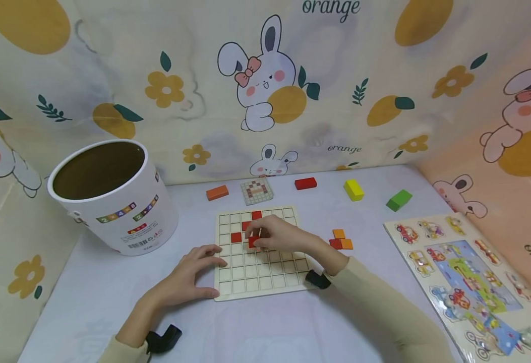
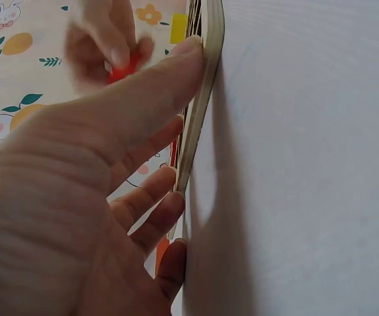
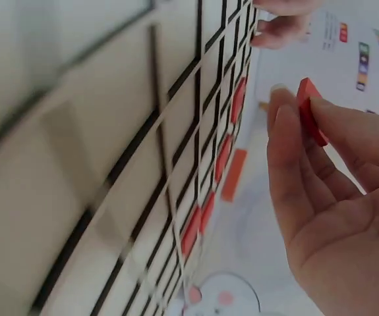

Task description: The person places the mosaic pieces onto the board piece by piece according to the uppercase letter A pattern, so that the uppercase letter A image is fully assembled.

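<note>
A pale wooden grid board [image 1: 265, 275] lies in the middle of the table, with three red tiles [image 1: 246, 225] set diagonally in its upper cells. My right hand [image 1: 253, 238] hovers over the board's upper middle and pinches a small red tile [image 1: 253, 242] between thumb and fingers. The right wrist view shows that red tile [image 3: 311, 112] held edge-on in my right hand [image 3: 294, 105], just off the grid. My left hand [image 1: 211, 276] rests against the board's left front edge. In the left wrist view, the left hand [image 2: 179, 125] has its thumb and fingertips against the board's rim [image 2: 205, 99].
A white bucket [image 1: 115, 196] stands at the left. Behind the board lie an orange block [image 1: 217, 192], a pattern card [image 1: 257, 190], a red block [image 1: 305, 183], a yellow block [image 1: 353, 189] and a green block [image 1: 399, 200]. Loose orange and red tiles [image 1: 341, 239] sit to the right, beside a vehicle puzzle [image 1: 469, 282].
</note>
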The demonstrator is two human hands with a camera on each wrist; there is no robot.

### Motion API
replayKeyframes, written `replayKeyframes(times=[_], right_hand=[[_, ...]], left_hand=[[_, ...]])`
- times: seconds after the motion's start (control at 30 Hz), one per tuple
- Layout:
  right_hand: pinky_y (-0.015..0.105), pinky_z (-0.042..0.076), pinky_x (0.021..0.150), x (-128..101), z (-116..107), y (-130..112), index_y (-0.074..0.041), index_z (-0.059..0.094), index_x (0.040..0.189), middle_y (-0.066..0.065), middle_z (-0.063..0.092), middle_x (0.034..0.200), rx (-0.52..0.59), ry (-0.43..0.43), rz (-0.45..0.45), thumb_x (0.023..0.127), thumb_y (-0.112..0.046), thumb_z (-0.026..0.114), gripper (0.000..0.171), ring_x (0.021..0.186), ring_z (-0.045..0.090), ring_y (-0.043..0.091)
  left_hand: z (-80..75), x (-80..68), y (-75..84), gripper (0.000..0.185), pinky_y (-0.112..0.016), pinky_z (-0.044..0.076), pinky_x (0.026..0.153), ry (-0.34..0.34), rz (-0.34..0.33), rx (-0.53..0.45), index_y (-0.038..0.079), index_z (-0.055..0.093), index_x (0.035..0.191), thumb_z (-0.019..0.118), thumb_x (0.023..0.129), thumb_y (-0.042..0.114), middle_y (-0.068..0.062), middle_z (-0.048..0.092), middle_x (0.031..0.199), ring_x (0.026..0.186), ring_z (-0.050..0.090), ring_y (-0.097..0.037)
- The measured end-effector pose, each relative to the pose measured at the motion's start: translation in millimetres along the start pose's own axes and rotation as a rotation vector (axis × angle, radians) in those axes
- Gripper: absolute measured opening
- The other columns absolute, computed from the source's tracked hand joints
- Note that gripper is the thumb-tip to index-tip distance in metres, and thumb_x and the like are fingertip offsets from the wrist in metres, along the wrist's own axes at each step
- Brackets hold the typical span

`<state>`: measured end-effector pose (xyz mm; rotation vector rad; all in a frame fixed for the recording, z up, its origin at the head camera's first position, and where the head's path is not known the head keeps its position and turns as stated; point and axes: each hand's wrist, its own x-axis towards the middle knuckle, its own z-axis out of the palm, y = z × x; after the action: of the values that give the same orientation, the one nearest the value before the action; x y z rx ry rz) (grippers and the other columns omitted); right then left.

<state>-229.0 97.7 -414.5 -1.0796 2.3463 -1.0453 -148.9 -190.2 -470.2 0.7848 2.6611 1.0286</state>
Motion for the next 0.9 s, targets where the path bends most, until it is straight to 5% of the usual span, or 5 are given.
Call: replayKeyframes(times=[0.3, 0.57, 0.9], right_hand=[[0.024, 0.048, 0.071, 42, 23, -1, -0.008, 0.068, 0.103, 0.0, 0.063, 0.082, -0.071, 0.009, 0.02, 0.09, 0.0, 0.07, 0.016, 0.077, 0.055, 0.012], [0.022, 0.047, 0.069, 47, 28, -4, -0.009, 0.07, 0.094, -0.002, 0.062, 0.081, -0.067, -0.017, 0.033, 0.089, 0.001, 0.071, 0.011, 0.076, 0.054, 0.012], [0.022, 0.047, 0.073, 45, 30, -8, -0.012, 0.073, 0.09, -0.007, 0.062, 0.083, -0.223, -0.006, 0.044, 0.087, -0.004, 0.075, 0.009, 0.079, 0.055, 0.009]], left_hand=[[-0.6, -0.3, 1.7, 0.057, -0.064, 0.025, 0.109, -0.003, 0.0, -0.003, 0.031, 0.065, 0.125, 0.085, 0.074, 0.046, 0.0, 0.042, 0.15, 0.142, 0.033, -0.031], [-1.3, -1.1, 2.6, 0.057, -0.065, 0.024, 0.11, -0.002, -0.013, -0.019, 0.03, 0.065, 0.124, 0.087, 0.073, 0.043, -0.001, 0.042, 0.15, 0.142, 0.032, -0.031], [-0.4, -1.2, 1.5, 0.057, -0.065, 0.024, 0.11, 0.0, -0.013, -0.019, 0.03, 0.065, 0.124, 0.086, 0.073, 0.045, -0.001, 0.042, 0.151, 0.142, 0.032, -0.032]])
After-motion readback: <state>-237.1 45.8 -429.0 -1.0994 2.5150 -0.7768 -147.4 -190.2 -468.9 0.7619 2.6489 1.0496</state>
